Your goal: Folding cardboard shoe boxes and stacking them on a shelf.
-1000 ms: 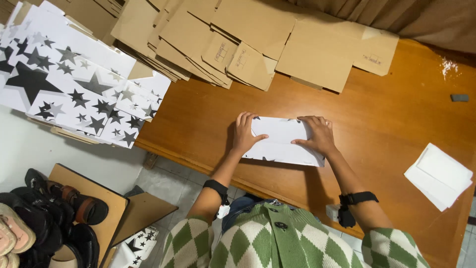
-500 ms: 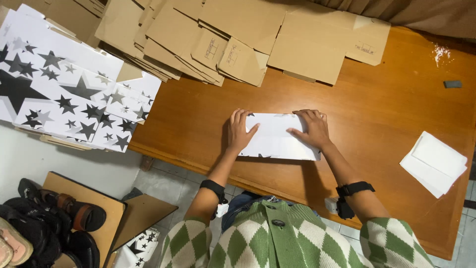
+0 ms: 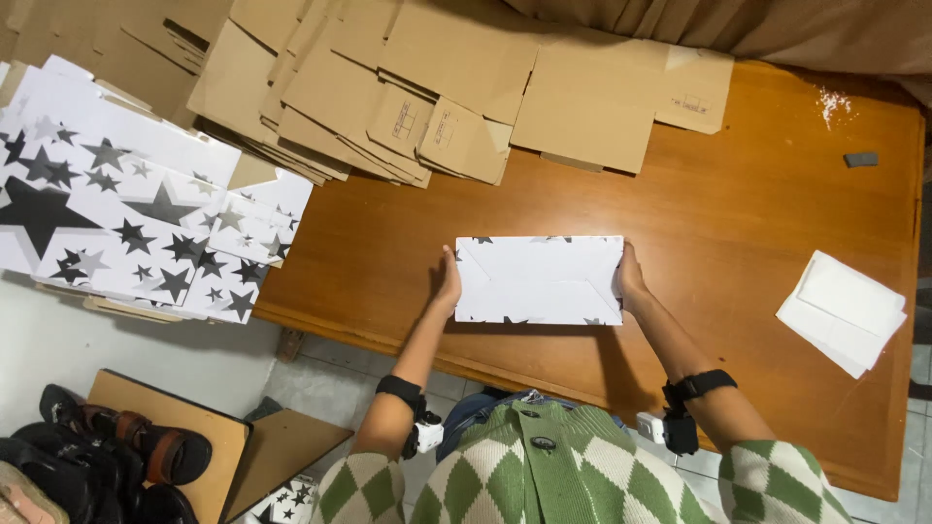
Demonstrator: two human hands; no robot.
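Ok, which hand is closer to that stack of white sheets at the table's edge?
The right hand. It presses the right end of the white folded box, with bare table between it and the stack of white sheets. The left hand holds the box's far end.

A wooden table (image 3: 738, 223) fills most of the view. Along its far edge lies a spread of flat brown cardboard sheets (image 3: 437, 87), overlapping one another. To the left, a stack of white sheets printed with black and grey stars (image 3: 126, 223) hangs over the table's corner. Near the right edge rests a small pile of plain white folded paper (image 3: 843, 311), and farther back a small dark grey block (image 3: 860, 159) beside a scatter of white specks (image 3: 835, 102). Below the table, on the left, dark sandals (image 3: 107, 456) sit on a low wooden board (image 3: 209, 437) over the pale tiled floor (image 3: 311, 388).
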